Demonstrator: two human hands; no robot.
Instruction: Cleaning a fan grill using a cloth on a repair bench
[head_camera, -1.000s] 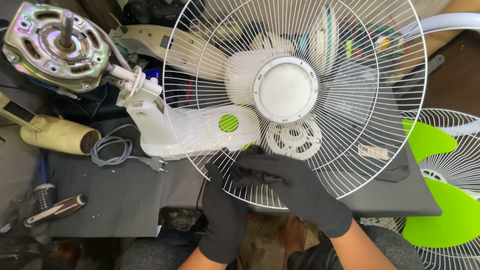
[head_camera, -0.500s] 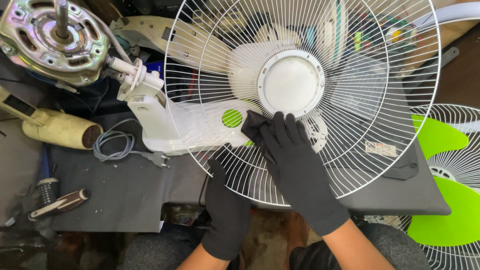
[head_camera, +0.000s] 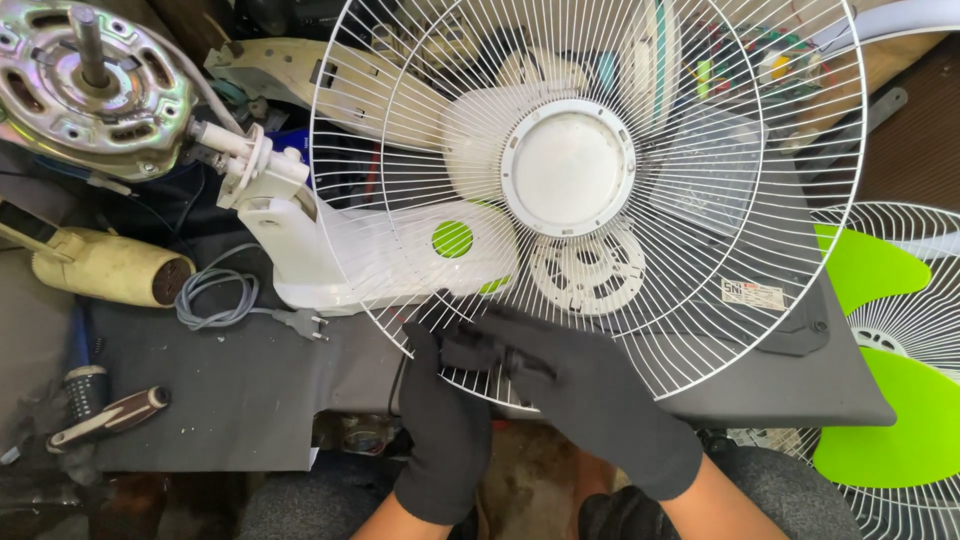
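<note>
Fan guard (head_camera: 640, 130) over the mat (head_camera: 230, 390), beside the white stand (head_camera: 300, 250); gloved left hand (head_camera: 450, 420) and right hand (head_camera: 590, 400) meet together, gripping the guard's lower rim

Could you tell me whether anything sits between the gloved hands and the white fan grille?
Nothing visible does: the left hand and right hand already rest against the lower edge of the white fan grille, fingers together on its wires.
</note>
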